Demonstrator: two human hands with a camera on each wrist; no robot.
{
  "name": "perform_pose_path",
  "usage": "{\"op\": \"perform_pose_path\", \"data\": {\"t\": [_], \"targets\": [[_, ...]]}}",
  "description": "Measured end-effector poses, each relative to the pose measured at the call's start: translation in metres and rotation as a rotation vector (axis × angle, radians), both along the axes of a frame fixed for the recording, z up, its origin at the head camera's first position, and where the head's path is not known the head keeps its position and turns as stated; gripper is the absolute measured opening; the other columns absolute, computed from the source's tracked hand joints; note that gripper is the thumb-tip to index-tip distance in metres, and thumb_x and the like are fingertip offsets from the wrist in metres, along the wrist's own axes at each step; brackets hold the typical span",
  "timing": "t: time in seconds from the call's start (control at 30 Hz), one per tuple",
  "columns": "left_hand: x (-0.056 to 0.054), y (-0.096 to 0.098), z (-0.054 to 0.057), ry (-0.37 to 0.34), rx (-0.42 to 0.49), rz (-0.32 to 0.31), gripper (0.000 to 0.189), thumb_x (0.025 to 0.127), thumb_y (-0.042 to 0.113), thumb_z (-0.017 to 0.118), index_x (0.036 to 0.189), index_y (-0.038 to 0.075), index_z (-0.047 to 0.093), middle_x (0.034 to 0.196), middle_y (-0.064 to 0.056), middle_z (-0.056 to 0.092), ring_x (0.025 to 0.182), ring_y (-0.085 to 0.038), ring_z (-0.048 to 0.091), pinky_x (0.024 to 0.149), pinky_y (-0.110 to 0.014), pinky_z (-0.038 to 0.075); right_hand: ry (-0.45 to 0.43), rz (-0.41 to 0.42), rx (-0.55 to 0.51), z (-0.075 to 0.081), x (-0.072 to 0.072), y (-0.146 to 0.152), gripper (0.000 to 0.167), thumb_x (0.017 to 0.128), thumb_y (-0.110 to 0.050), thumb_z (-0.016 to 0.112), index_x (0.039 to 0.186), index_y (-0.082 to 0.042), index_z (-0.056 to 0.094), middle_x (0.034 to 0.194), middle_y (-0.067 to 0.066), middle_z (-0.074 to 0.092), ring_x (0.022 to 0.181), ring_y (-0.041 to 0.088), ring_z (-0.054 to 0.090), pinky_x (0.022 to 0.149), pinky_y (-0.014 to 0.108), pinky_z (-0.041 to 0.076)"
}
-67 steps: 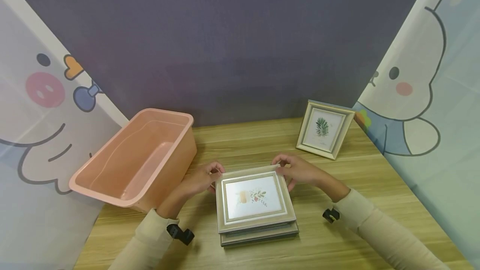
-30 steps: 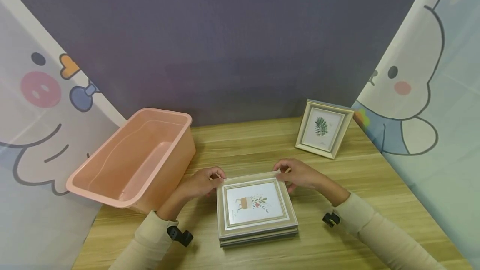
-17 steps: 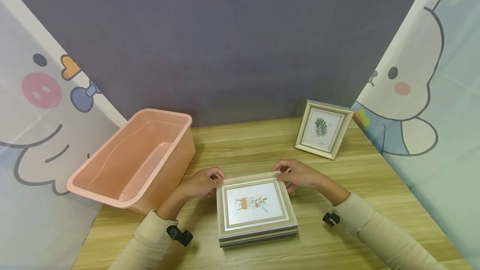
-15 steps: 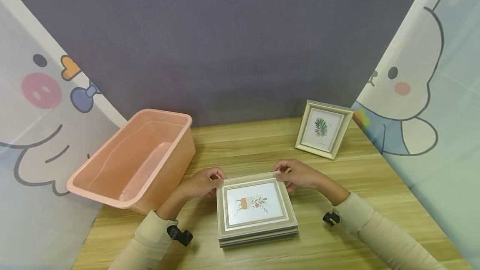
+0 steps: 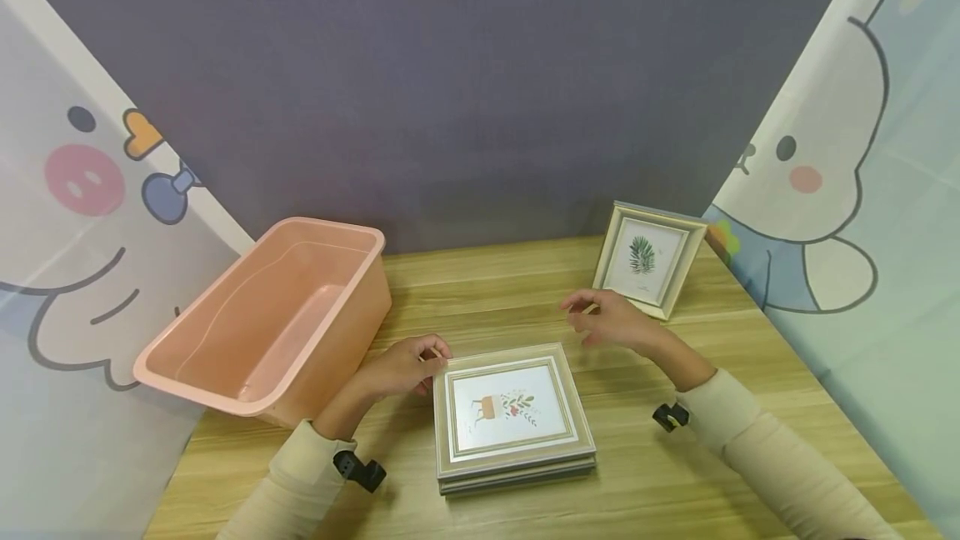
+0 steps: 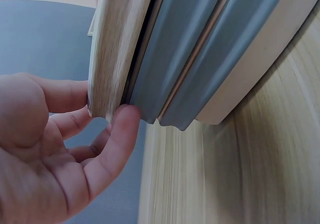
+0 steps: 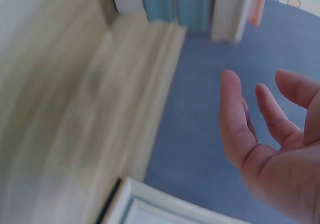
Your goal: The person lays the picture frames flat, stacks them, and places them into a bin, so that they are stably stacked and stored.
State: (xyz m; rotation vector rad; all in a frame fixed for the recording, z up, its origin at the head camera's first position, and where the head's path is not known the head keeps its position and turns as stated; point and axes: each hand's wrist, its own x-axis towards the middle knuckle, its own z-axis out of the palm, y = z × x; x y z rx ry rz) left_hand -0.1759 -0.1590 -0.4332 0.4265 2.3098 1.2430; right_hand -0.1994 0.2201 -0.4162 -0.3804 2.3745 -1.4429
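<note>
A stack of several picture frames lies on the wooden table, the top picture frame (image 5: pixel 513 407) showing a potted-plant print. At its far left corner my left hand (image 5: pixel 408 365) pinches the top frame between thumb and finger. The left wrist view shows that pinch on the pale wood-toned top frame (image 6: pixel 117 48), with blue-grey frames (image 6: pixel 185 48) beneath it. My right hand (image 5: pixel 611 323) is off the stack, fingers relaxed and holding nothing. It hovers between the stack and a standing picture frame (image 5: pixel 647 261) with a green leaf print, covering that frame's lower left corner.
A pink plastic tub (image 5: pixel 330 357) stands at the left of the wooden table (image 5: pixel 487 290). A dark grey panel (image 5: pixel 480 107) rises behind the table. Cartoon-printed sheets (image 5: pixel 810 173) hang on both sides.
Earlier, both hands brought the top frame into line on the stack. Since then my right hand has let go and moved away, up and right towards the standing frame. My left hand stays put.
</note>
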Motion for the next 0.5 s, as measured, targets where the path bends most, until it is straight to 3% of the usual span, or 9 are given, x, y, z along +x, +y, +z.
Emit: {"op": "perform_pose_path", "data": {"t": [0.3, 0.5], "targets": [[0.001, 0.001, 0.0, -0.006, -0.002, 0.008, 0.014, 0.103, 0.014, 0.059, 0.112, 0.006, 0.063, 0.095, -0.01, 0.063, 0.071, -0.02, 0.062, 0.07, -0.046, 0.06, 0.125, -0.129, 0.024, 0.027, -0.015, 0.022, 0.033, 0.103, -0.017, 0.059, 0.133, -0.003, 0.059, 0.13, 0.021, 0.057, 0.098, 0.017, 0.067, 0.082, 0.034, 0.062], [0.002, 0.001, 0.001, -0.017, -0.006, 0.014, 0.012, 0.102, 0.013, 0.059, 0.111, 0.006, 0.064, 0.095, -0.01, 0.062, 0.073, -0.021, 0.063, 0.072, -0.048, 0.061, 0.22, -0.212, 0.042, 0.04, -0.023, 0.034, 0.032, 0.104, -0.014, 0.058, 0.132, 0.001, 0.059, 0.127, 0.025, 0.058, 0.095, 0.009, 0.067, 0.082, 0.033, 0.062]]}}
